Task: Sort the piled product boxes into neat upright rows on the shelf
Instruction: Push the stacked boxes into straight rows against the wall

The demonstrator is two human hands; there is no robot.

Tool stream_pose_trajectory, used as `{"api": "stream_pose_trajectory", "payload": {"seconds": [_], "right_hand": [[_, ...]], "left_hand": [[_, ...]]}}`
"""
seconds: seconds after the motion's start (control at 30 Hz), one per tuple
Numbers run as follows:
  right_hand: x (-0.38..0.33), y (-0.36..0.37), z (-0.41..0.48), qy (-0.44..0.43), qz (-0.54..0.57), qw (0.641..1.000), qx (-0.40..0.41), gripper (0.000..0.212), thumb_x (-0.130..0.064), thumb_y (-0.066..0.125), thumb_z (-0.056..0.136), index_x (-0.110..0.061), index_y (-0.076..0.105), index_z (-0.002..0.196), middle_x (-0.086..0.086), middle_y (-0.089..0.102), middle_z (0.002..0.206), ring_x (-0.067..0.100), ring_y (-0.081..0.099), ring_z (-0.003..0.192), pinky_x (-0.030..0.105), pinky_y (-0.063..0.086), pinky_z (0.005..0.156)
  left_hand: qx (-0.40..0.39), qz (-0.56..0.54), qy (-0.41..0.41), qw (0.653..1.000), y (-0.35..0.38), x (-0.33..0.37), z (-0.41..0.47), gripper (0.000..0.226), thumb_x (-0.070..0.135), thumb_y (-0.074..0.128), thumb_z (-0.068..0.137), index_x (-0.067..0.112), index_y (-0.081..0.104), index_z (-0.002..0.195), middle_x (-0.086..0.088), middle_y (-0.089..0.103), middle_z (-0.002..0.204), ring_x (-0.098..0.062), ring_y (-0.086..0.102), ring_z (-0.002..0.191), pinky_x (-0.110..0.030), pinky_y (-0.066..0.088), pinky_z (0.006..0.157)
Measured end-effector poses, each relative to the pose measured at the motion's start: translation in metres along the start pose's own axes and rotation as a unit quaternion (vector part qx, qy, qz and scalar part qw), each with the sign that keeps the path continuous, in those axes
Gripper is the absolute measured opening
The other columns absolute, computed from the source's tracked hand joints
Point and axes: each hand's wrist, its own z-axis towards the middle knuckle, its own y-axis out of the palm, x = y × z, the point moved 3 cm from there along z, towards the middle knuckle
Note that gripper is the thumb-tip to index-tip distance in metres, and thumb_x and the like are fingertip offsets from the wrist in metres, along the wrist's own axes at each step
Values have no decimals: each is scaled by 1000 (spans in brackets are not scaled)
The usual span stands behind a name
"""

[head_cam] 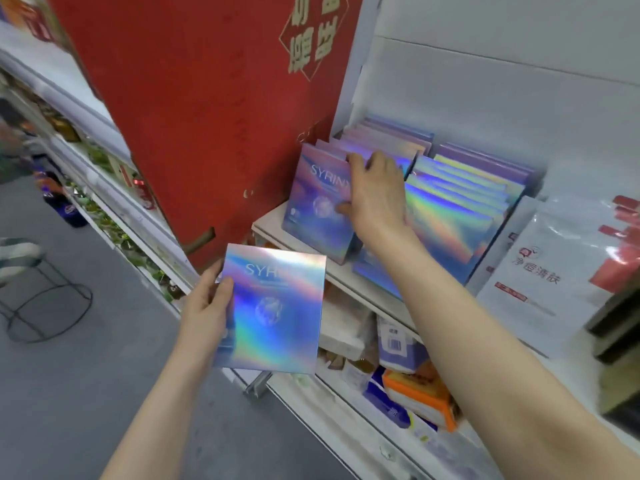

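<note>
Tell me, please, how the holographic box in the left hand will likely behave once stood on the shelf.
The holographic box is probably stiff and light: the left hand holds it flat by one edge without sag. Its glossy foil may be slippery. Being thin, it would likely tip unless leaned on the front shelf box that the right hand grips.

The white shelf (pixel 341 276) carries two rows of shiny boxes (pixel 457 216) leaning back, with a white pouch (pixel 540 271) just beside them.
</note>
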Motion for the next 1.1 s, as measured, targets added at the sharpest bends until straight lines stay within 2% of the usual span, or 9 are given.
{"api": "stream_pose_trajectory", "payload": {"seconds": [0.13,0.23,0.33,0.43,0.5,0.6,0.83,0.93,1.1], "right_hand": [[3,6,14,53,-96,994,28,64,-17,83,62,-15,55,120,17,58,106,36,55,97,41,40,82],[3,7,24,86,-142,985,37,61,-19,87,55,-19,59,110,14,61,97,33,58,88,38,42,76],[8,11,30,69,-165,983,34,57,-29,87,55,-19,61,104,15,60,114,35,58,94,39,43,77],[13,4,28,37,-133,990,21,67,-43,82,64,-18,58,121,15,53,131,37,53,107,44,40,86],[20,-6,19,34,-100,993,49,71,-42,80,68,-18,56,130,13,57,122,36,53,108,44,39,86],[35,-16,-7,66,-71,988,117,52,-33,67,79,-16,58,127,12,59,118,36,54,111,45,39,89],[69,-24,-75,101,-60,981,156,39,-31,59,92,-12,59,126,14,57,125,37,50,119,44,35,96],[71,-21,-83,84,-66,987,121,47,-38,57,93,-12,55,132,15,52,135,38,46,128,48,34,104],[78,-26,-83,71,-48,993,76,71,-49,72,80,-14,50,138,17,47,141,38,45,128,49,35,106]], "left_hand": [[-52,3,10,999,10,0,25,31,10,49,99,22,55,127,21,63,105,16,60,82,-3,45,71],[-97,14,16,995,10,3,40,31,12,51,98,28,59,124,21,67,106,2,62,94,-18,48,87],[-120,20,15,992,7,-3,55,29,19,56,97,36,63,119,17,69,110,-9,61,102,-37,46,100],[-143,18,26,989,11,-1,62,32,25,58,94,33,61,125,10,67,120,-15,60,109,-46,44,105],[-161,17,43,986,20,6,65,33,19,54,98,24,57,130,4,64,125,-11,59,109,-41,44,104],[-177,29,106,978,39,28,72,40,29,50,91,18,54,129,1,63,120,2,59,98,-17,45,90],[-169,1,195,966,102,72,117,35,23,43,95,24,43,130,0,56,126,-7,53,110,-24,41,99],[-137,68,219,964,131,70,130,37,12,44,94,10,44,132,-10,54,129,-20,52,115,-20,36,97],[-118,210,267,933,159,68,116,93,-3,67,81,3,7,152,-23,11,156,-31,15,145,-12,6,112]]}}
